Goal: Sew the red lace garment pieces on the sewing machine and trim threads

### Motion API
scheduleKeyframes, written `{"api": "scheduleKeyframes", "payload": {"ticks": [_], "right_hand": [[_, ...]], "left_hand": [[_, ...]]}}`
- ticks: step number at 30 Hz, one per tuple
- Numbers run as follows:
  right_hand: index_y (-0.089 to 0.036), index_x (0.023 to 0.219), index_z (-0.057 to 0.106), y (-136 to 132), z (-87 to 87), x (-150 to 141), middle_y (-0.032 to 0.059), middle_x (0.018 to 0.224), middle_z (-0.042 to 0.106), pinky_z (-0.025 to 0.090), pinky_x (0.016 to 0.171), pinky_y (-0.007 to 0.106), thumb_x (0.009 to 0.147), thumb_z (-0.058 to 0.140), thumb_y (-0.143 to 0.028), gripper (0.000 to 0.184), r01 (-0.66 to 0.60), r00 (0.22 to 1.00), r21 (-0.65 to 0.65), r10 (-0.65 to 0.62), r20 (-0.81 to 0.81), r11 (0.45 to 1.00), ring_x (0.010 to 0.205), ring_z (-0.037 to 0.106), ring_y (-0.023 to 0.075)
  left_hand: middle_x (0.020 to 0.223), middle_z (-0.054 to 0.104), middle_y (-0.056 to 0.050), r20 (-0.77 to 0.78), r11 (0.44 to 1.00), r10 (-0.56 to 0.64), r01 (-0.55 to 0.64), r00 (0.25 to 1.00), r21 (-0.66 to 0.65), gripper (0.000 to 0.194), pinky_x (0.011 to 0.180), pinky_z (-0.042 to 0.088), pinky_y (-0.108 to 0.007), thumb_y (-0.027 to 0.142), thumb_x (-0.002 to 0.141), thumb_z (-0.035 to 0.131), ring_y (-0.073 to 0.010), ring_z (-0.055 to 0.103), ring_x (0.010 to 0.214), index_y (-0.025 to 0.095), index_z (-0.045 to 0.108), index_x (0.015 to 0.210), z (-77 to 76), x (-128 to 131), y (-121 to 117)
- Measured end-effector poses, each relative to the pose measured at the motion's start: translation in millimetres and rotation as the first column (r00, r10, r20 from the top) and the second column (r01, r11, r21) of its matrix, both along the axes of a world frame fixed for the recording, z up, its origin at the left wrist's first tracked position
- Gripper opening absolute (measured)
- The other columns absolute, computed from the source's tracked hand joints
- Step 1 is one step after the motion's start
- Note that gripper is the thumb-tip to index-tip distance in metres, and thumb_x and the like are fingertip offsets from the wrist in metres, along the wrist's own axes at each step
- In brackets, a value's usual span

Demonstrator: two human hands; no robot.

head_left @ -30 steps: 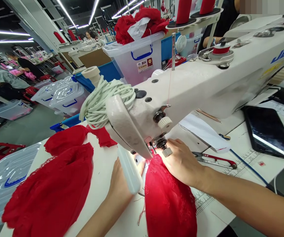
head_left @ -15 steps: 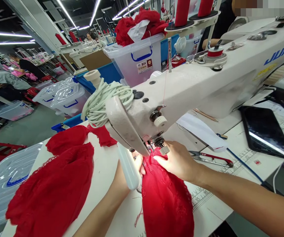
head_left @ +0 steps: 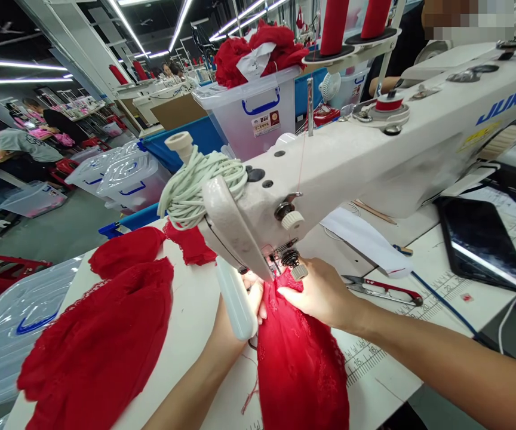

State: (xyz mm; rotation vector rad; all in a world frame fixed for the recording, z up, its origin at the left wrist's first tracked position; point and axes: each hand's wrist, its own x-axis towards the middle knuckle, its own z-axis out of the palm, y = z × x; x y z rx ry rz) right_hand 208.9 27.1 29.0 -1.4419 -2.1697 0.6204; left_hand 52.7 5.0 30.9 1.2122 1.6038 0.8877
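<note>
Red lace-trimmed fabric (head_left: 300,364) runs from under the sewing machine's needle area (head_left: 276,266) down over the table's front. My right hand (head_left: 318,292) is closed on its right side just by the presser foot, thumb on top and the other fingers mostly hidden. At the fabric's left edge, my left hand (head_left: 253,295) has its fingers curled against the cloth. A pale grey lever-like part (head_left: 236,301) hides some of that hand. The white sewing machine (head_left: 338,149) arches over both hands, its light falling on the cloth.
More red lace pieces (head_left: 106,340) lie on the table's left. Red-handled thread snips (head_left: 387,289), a white paper strip (head_left: 365,239) and a black phone (head_left: 482,239) lie right. Pale green cord (head_left: 202,185) hangs on the machine head. A plastic box (head_left: 249,110) stands behind.
The whole view has shifted slightly. The fabric's lower right edge has drawn in a little to the left; both hands keep nearly the same place at the needle.
</note>
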Motion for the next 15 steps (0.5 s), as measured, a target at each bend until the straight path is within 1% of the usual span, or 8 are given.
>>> {"api": "scheduleKeyframes", "payload": {"ticks": [2, 4, 7, 9, 11, 13, 15], "right_hand": [[-0.021, 0.081, 0.056, 0, 1.0, 0, 0.0003, 0.069, 0.065, 0.033, 0.058, 0.026, 0.076, 0.054, -0.019, 0.005, -0.030, 0.999, 0.019, 0.029, 0.037, 0.999, 0.062, 0.055, 0.0163], [-0.020, 0.076, 0.054, 0, 2.6, 0, 0.0001, 0.067, 0.064, 0.031, 0.057, 0.026, 0.076, 0.053, -0.020, 0.001, -0.044, 0.998, 0.032, 0.042, 0.046, 0.999, 0.061, 0.054, 0.0156], [-0.021, 0.073, 0.052, -1, 5.3, 0, -0.0003, 0.067, 0.064, 0.031, 0.057, 0.026, 0.075, 0.055, -0.021, 0.004, -0.040, 0.999, 0.002, 0.040, 0.021, 0.999, 0.060, 0.053, 0.0152], [-0.021, 0.073, 0.053, -1, 6.0, -1, -0.0004, 0.068, 0.065, 0.033, 0.058, 0.026, 0.075, 0.055, -0.021, 0.003, -0.040, 0.999, -0.016, 0.040, 0.007, 0.999, 0.061, 0.054, 0.0155], [-0.020, 0.075, 0.055, -1, 5.3, -1, 0.0004, 0.070, 0.067, 0.035, 0.061, 0.026, 0.074, 0.054, -0.019, 0.002, -0.048, 0.999, -0.002, 0.048, 0.006, 0.999, 0.063, 0.056, 0.0164], [-0.020, 0.078, 0.058, 0, 3.7, -1, 0.0014, 0.073, 0.069, 0.036, 0.064, 0.027, 0.072, 0.054, -0.016, 0.009, -0.056, 0.998, 0.029, 0.056, 0.013, 0.998, 0.065, 0.058, 0.0174], [-0.020, 0.080, 0.061, 0, 1.9, -1, 0.0017, 0.076, 0.070, 0.036, 0.064, 0.027, 0.070, 0.053, -0.013, 0.015, -0.062, 0.998, 0.052, 0.062, 0.015, 0.997, 0.066, 0.058, 0.0174]], "left_hand": [[0.034, 0.041, 0.008, -0.009, 1.000, -0.019, 0.019, 1.000, 0.015, 0.032, 0.029, 0.026, -0.016, 0.040, 0.074, 0.058, -0.0052, 0.035, 0.027, 0.019, 0.044, 0.054, -0.2, 1, 0], [0.035, 0.042, 0.008, -0.011, 1.000, -0.024, 0.024, 1.000, 0.017, 0.030, 0.030, 0.027, -0.016, 0.038, 0.074, 0.059, -0.0053, 0.037, 0.029, 0.019, 0.044, 0.057, -0.5, 1, 0], [0.037, 0.045, 0.009, -0.023, 0.999, -0.034, 0.034, 0.999, 0.005, 0.027, 0.031, 0.031, -0.017, 0.040, 0.072, 0.062, -0.0080, 0.043, 0.031, 0.020, 0.044, 0.064, -1.2, -1, -2], [0.036, 0.045, 0.009, -0.066, 0.999, -0.044, 0.042, 0.997, -0.023, 0.028, 0.030, 0.032, -0.017, 0.041, 0.070, 0.063, -0.0098, 0.045, 0.030, 0.021, 0.043, 0.068, -2.4, -3, -3], [0.034, 0.043, 0.010, -0.135, 0.997, -0.069, 0.062, 0.988, -0.054, 0.026, 0.029, 0.032, -0.018, 0.040, 0.071, 0.061, -0.0110, 0.044, 0.027, 0.022, 0.043, 0.068, -4.7, -6, -3], [0.038, 0.046, 0.009, -0.210, 0.997, -0.075, 0.074, 0.975, -0.011, 0.021, 0.031, 0.033, -0.019, 0.037, 0.073, 0.059, -0.0112, 0.046, 0.030, 0.021, 0.045, 0.069, -8.0, -9, -3], [0.048, 0.052, 0.006, -0.283, 0.990, -0.056, 0.089, 0.958, 0.105, 0.015, 0.035, 0.036, -0.020, 0.032, 0.073, 0.059, -0.0112, 0.051, 0.037, 0.020, 0.050, 0.070, -11.1, -11, -4]]}}
